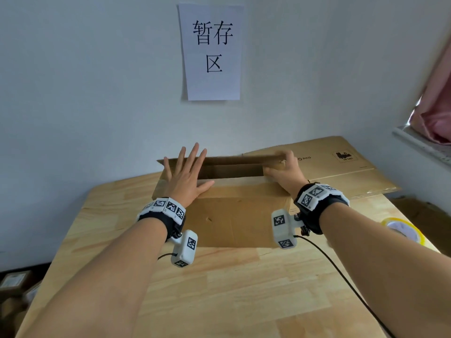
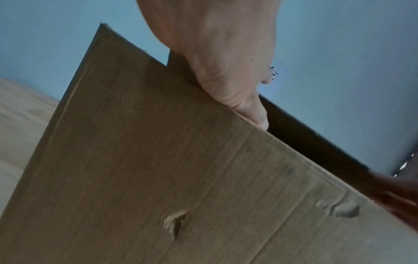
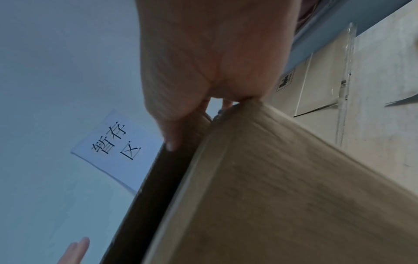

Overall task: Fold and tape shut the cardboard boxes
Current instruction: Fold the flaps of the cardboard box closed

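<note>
Near, lower frame: bare wooden table [image 1: 219,289], both forearms w/ marker wristbands reaching fwd. Tape roll [image 1: 402,230] at right edge, partly behind right forearm, untouched.

Mid frame: cardboard box [image 1: 234,215] sits on table centre, near top flap already down, top still gaping along the back. Left hand [image 1: 185,176] flat, fingers spread straight, palm pressing near flap at box's left end; holds nothing. Right hand [image 1: 284,169] at box's right end, fingers curled over edge of far flap [image 1: 234,159], thumb under it, pinching it, prob. pulling it toward closing. Right wrist view is blurred but shows the same pinch.

Far, upper right: flattened carton [image 1: 341,162] lying on table behind box. Paper sign [image 1: 211,52] on wall, top centre.

Handling guess: box looks empty, so light, may slide if pushed; board stiff but dents easily (dents visible on front face). Best grip at flap edges near corners, press flat w/ palm along seam before taping.
</note>
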`<act>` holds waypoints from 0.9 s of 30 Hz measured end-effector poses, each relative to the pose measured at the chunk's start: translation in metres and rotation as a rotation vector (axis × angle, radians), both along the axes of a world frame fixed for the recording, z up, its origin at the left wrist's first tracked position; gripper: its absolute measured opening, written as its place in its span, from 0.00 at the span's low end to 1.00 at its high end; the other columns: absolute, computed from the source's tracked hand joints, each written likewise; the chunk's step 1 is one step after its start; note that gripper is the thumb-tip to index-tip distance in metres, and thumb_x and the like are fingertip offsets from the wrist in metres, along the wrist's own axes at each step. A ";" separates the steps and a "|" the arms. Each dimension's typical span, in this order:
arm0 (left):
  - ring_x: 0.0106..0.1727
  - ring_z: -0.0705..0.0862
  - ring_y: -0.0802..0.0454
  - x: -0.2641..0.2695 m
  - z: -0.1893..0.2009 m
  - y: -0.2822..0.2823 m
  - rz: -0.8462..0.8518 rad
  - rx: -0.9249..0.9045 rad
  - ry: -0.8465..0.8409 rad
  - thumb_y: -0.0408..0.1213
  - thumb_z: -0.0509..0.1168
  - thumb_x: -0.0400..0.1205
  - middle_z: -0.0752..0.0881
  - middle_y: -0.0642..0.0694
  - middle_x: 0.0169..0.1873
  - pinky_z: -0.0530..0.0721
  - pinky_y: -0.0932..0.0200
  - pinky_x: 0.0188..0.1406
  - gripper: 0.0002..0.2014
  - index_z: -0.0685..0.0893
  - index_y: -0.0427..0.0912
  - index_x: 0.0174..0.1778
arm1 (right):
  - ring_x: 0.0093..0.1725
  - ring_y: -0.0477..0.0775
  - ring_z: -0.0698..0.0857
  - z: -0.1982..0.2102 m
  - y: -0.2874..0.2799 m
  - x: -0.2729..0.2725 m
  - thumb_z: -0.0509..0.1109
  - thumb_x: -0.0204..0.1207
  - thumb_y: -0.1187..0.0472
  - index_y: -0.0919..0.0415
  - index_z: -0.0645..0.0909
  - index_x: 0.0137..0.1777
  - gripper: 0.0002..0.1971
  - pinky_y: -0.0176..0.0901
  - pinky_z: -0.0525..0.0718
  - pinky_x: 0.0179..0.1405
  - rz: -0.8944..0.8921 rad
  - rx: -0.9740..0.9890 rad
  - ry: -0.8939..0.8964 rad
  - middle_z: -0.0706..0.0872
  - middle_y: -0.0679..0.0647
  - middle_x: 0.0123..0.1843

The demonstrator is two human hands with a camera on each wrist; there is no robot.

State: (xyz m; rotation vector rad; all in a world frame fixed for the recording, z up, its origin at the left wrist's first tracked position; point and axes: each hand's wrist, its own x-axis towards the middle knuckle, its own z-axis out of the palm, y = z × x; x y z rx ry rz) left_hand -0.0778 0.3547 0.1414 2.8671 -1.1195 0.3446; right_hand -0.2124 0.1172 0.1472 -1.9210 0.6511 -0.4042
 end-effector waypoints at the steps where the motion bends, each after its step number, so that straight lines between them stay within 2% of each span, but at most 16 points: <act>1: 0.83 0.33 0.49 0.000 0.000 -0.002 0.006 0.001 0.000 0.64 0.50 0.82 0.32 0.57 0.82 0.28 0.32 0.74 0.39 0.38 0.57 0.83 | 0.64 0.50 0.74 -0.003 0.001 -0.002 0.71 0.76 0.53 0.54 0.71 0.69 0.22 0.48 0.75 0.67 0.001 -0.003 0.026 0.68 0.49 0.64; 3: 0.83 0.34 0.51 0.002 0.001 -0.004 -0.010 -0.001 0.016 0.63 0.50 0.83 0.38 0.58 0.83 0.27 0.33 0.74 0.35 0.45 0.59 0.83 | 0.62 0.47 0.74 -0.010 0.001 -0.005 0.66 0.78 0.43 0.58 0.77 0.64 0.23 0.43 0.72 0.68 0.036 -0.003 0.057 0.68 0.48 0.63; 5: 0.84 0.40 0.53 0.002 -0.001 -0.003 -0.062 0.018 0.021 0.60 0.48 0.85 0.48 0.59 0.83 0.27 0.33 0.74 0.27 0.58 0.62 0.81 | 0.63 0.47 0.72 -0.015 0.001 -0.004 0.59 0.82 0.44 0.62 0.78 0.64 0.22 0.42 0.69 0.70 0.032 -0.012 0.056 0.69 0.52 0.67; 7: 0.84 0.48 0.56 0.001 -0.003 -0.001 -0.098 0.010 0.066 0.58 0.46 0.86 0.57 0.60 0.82 0.27 0.35 0.75 0.23 0.64 0.65 0.78 | 0.64 0.50 0.73 -0.017 -0.001 -0.001 0.58 0.84 0.50 0.64 0.77 0.64 0.20 0.46 0.70 0.72 0.003 -0.046 0.069 0.69 0.54 0.69; 10: 0.82 0.57 0.59 0.002 -0.007 -0.001 -0.119 -0.073 0.212 0.56 0.47 0.87 0.63 0.59 0.80 0.31 0.41 0.78 0.21 0.67 0.64 0.77 | 0.66 0.52 0.74 -0.020 -0.001 -0.001 0.60 0.84 0.58 0.65 0.76 0.65 0.15 0.39 0.69 0.69 -0.008 -0.101 0.071 0.69 0.56 0.70; 14: 0.83 0.55 0.54 0.008 -0.006 0.000 -0.172 -0.088 0.335 0.50 0.48 0.88 0.61 0.52 0.81 0.48 0.48 0.82 0.21 0.66 0.56 0.79 | 0.75 0.53 0.66 -0.026 0.004 0.002 0.58 0.85 0.62 0.63 0.73 0.73 0.18 0.30 0.59 0.67 0.004 -0.181 0.054 0.65 0.55 0.77; 18: 0.83 0.55 0.53 0.010 -0.005 0.001 -0.180 -0.132 0.406 0.50 0.48 0.89 0.61 0.52 0.81 0.49 0.50 0.82 0.21 0.67 0.56 0.79 | 0.80 0.57 0.59 -0.028 0.003 0.006 0.56 0.86 0.62 0.61 0.67 0.78 0.21 0.42 0.58 0.77 0.045 -0.237 0.115 0.58 0.57 0.81; 20: 0.83 0.55 0.50 0.017 -0.005 0.005 -0.081 -0.116 0.389 0.52 0.46 0.89 0.60 0.51 0.82 0.50 0.48 0.81 0.23 0.65 0.55 0.80 | 0.80 0.58 0.59 -0.029 0.002 0.004 0.54 0.86 0.61 0.60 0.64 0.80 0.22 0.44 0.60 0.77 0.042 -0.229 0.145 0.57 0.58 0.82; 22: 0.83 0.55 0.46 0.026 -0.004 0.016 0.154 -0.091 0.335 0.53 0.41 0.89 0.57 0.46 0.83 0.53 0.44 0.81 0.26 0.60 0.49 0.82 | 0.81 0.58 0.57 -0.031 0.001 0.005 0.53 0.87 0.60 0.57 0.62 0.81 0.23 0.45 0.60 0.77 0.041 -0.209 0.165 0.55 0.59 0.83; 23: 0.83 0.54 0.44 0.031 -0.003 0.022 0.270 -0.111 0.358 0.54 0.41 0.89 0.54 0.43 0.83 0.54 0.43 0.81 0.28 0.56 0.46 0.83 | 0.82 0.58 0.57 -0.031 0.000 0.005 0.53 0.87 0.60 0.57 0.62 0.81 0.23 0.45 0.59 0.77 0.042 -0.202 0.170 0.55 0.59 0.83; 25: 0.83 0.56 0.40 0.034 -0.003 0.033 0.443 -0.236 0.511 0.55 0.43 0.88 0.51 0.39 0.84 0.58 0.43 0.80 0.32 0.50 0.41 0.84 | 0.82 0.58 0.56 -0.032 0.001 0.006 0.53 0.87 0.60 0.56 0.62 0.81 0.23 0.45 0.60 0.77 0.041 -0.198 0.174 0.53 0.59 0.84; 27: 0.80 0.62 0.38 0.036 -0.006 0.038 0.522 -0.337 0.595 0.55 0.45 0.88 0.59 0.36 0.82 0.63 0.45 0.76 0.32 0.52 0.38 0.84 | 0.82 0.59 0.57 -0.031 0.001 0.007 0.53 0.87 0.61 0.55 0.62 0.81 0.23 0.46 0.62 0.76 0.036 -0.195 0.177 0.53 0.59 0.84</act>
